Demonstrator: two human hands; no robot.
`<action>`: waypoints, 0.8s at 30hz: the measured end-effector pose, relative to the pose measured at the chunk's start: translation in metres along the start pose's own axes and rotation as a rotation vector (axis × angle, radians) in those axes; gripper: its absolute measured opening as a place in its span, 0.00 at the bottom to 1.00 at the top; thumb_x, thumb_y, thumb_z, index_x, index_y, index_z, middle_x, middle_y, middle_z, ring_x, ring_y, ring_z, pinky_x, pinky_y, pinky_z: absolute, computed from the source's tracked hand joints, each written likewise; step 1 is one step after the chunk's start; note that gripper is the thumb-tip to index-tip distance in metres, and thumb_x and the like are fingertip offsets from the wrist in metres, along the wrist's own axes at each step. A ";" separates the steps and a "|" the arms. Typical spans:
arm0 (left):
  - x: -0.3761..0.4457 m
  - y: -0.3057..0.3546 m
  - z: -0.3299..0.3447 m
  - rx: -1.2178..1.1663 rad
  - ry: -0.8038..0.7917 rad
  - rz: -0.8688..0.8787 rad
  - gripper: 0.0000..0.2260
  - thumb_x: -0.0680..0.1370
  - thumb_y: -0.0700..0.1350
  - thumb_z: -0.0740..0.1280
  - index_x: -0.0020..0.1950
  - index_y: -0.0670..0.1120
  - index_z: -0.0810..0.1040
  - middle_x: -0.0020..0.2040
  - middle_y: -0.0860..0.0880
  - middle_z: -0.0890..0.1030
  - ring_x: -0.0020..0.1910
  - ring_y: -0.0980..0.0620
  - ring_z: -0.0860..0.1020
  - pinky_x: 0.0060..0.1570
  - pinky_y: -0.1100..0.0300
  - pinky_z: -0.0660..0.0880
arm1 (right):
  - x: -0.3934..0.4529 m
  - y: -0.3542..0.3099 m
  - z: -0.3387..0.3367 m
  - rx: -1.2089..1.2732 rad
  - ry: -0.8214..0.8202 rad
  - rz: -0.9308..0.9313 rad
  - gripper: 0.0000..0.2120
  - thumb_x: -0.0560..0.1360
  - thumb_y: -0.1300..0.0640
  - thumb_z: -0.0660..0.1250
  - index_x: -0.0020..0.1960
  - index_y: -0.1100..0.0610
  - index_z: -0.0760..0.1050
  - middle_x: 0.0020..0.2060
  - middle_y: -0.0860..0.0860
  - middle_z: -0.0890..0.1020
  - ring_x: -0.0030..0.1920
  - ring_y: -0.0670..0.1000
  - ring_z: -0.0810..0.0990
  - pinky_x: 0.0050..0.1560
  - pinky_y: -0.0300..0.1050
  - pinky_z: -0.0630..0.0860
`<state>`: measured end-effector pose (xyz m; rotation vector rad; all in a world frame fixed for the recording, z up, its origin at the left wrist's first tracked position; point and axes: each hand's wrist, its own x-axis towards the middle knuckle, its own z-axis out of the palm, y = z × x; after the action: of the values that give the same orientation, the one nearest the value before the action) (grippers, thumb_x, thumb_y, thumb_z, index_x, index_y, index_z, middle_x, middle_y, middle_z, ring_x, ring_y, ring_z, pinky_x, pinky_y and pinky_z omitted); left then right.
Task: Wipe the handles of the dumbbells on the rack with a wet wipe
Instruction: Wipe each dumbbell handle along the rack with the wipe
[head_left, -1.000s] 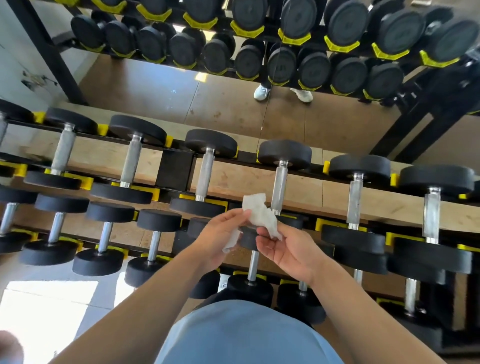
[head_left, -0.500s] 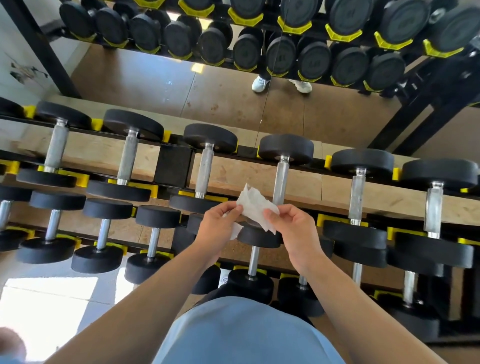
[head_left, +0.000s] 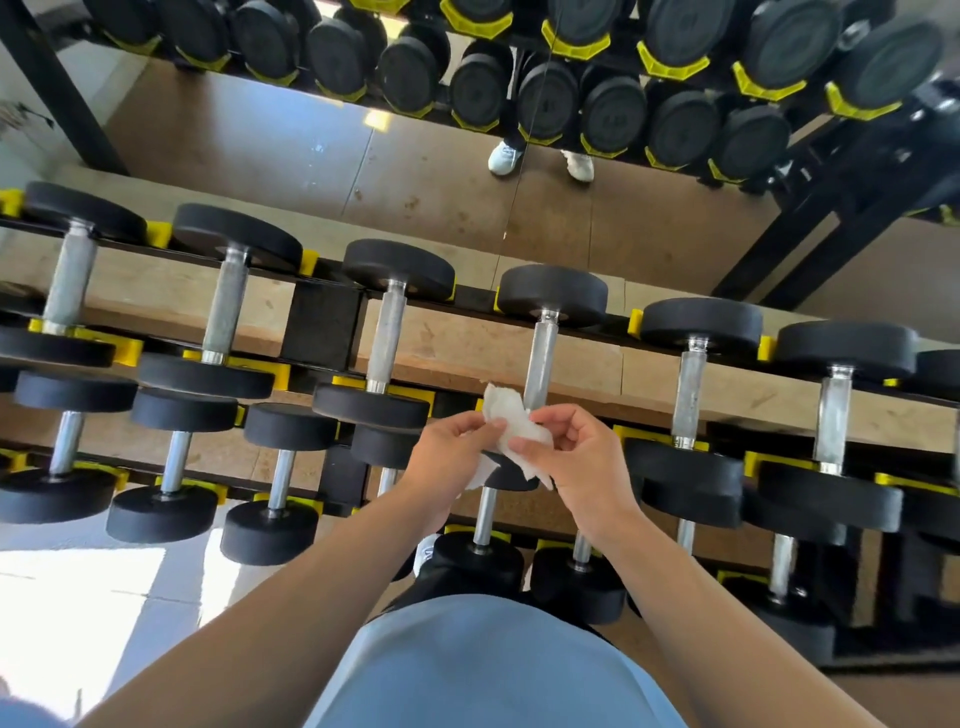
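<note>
At frame centre, both hands pinched a crumpled white wet wipe (head_left: 511, 434): left hand (head_left: 449, 462), right hand (head_left: 576, 460). They were held just above the near end of a dumbbell handle (head_left: 540, 361) on the rack (head_left: 322, 332). Black dumbbells on yellow cradles ran across the frame in tiers. A mirror (head_left: 415, 161) filled the upper frame above the brown floor.

Mirror (head_left: 260, 135) behind, white shoes (head_left: 504, 157) reflected; light blue shirt (head_left: 467, 670) below.
</note>
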<state>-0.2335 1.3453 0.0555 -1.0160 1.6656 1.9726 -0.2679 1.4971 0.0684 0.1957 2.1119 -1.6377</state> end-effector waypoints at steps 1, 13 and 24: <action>0.000 -0.001 0.003 -0.015 0.022 0.010 0.07 0.80 0.53 0.69 0.50 0.53 0.86 0.43 0.52 0.86 0.41 0.54 0.82 0.39 0.62 0.73 | 0.000 0.000 -0.004 0.017 -0.006 0.022 0.16 0.68 0.59 0.80 0.53 0.54 0.81 0.45 0.49 0.86 0.46 0.51 0.85 0.47 0.48 0.84; -0.026 -0.001 0.030 -0.215 0.141 0.042 0.11 0.80 0.57 0.67 0.51 0.54 0.86 0.50 0.54 0.85 0.55 0.53 0.78 0.44 0.58 0.68 | 0.006 0.009 -0.037 0.166 -0.071 0.207 0.08 0.82 0.56 0.65 0.54 0.47 0.83 0.52 0.50 0.84 0.57 0.56 0.81 0.60 0.58 0.80; -0.038 -0.004 0.040 -0.044 -0.011 0.148 0.08 0.82 0.51 0.66 0.52 0.53 0.86 0.42 0.52 0.84 0.43 0.51 0.77 0.48 0.57 0.72 | -0.004 0.012 -0.045 0.200 -0.119 0.271 0.14 0.77 0.42 0.68 0.60 0.46 0.76 0.59 0.49 0.81 0.60 0.53 0.80 0.62 0.55 0.78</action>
<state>-0.2162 1.3905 0.0816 -0.9189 1.7437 2.1134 -0.2719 1.5438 0.0676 0.4179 1.7478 -1.6503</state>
